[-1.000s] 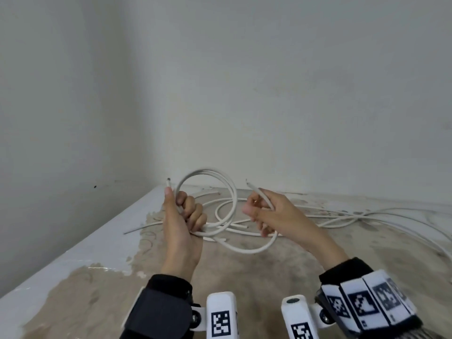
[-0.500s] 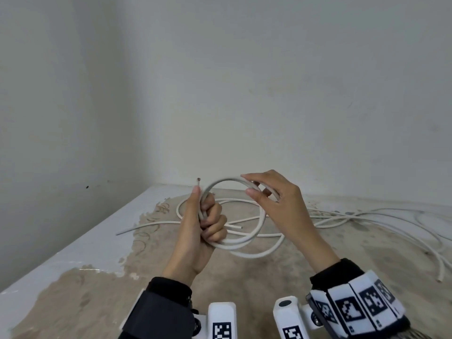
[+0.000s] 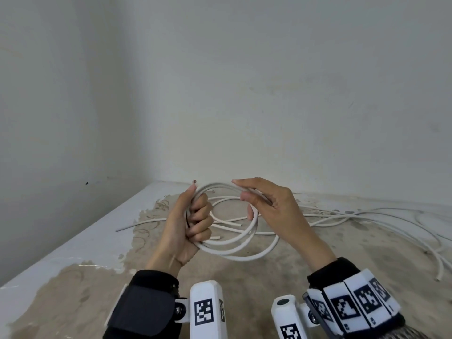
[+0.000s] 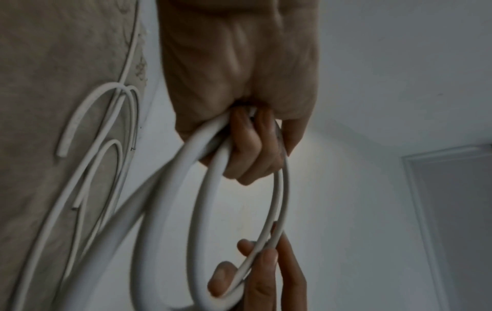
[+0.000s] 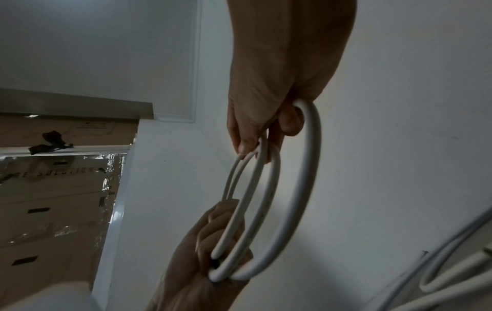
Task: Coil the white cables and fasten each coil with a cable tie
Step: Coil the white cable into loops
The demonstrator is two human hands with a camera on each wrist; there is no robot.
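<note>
A white cable coil point(image 3: 230, 249) of several loops hangs in the air above the table. My left hand point(image 3: 198, 217) grips its left side in a fist, and a cut cable end point(image 3: 194, 181) sticks up above the thumb. My right hand point(image 3: 241, 190) pinches the top right of the coil between thumb and fingers. The left wrist view shows my left fingers point(image 4: 247, 151) curled round the coil point(image 4: 202, 210). The right wrist view shows my right fingertips point(image 5: 247, 147) on the loops of the coil point(image 5: 301, 189). No cable tie is in view.
More loose white cables point(image 3: 347, 216) sprawl over the worn beige table point(image 3: 318, 260), some reaching the right edge point(image 3: 437, 250). Walls close off the table at the back and left. In the right wrist view, cardboard boxes point(image 5: 53, 200) stand off to the side.
My right hand carried the cable's free end over to the left hand's coil, adding a loop. Both hands rose a little and came closer together.
</note>
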